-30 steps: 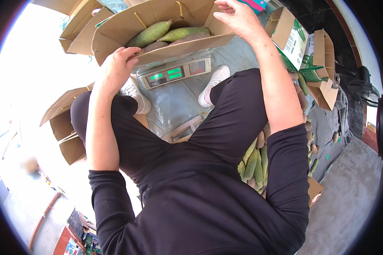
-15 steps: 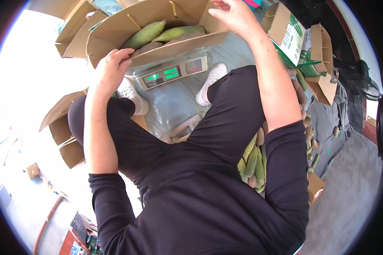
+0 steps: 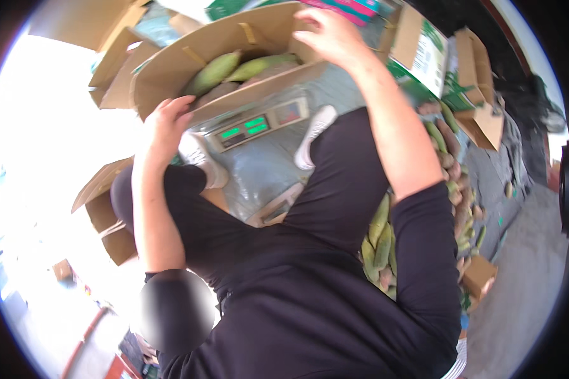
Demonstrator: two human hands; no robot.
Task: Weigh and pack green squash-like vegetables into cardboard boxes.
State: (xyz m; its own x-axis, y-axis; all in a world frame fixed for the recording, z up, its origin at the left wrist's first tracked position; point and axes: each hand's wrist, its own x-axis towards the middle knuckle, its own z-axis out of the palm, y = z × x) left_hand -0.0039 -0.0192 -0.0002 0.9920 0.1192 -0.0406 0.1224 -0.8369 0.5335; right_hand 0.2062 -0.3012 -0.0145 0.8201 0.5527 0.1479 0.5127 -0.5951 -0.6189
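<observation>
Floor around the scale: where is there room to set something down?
Bare bluish sheet shows between the white shoes, bordered by the scale above and a wooden frame below. Grey floor shows bare right of the grey cloth. It is crowded beside the right leg, where vegetables lie heaped, and inside the carton.

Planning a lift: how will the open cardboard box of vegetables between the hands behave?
Probably heavy: plump green radishes and brownish roots lie inside the cardboard box. Those rounded pieces may roll if it tilts. With its top open, the thin walls could flex.
</observation>
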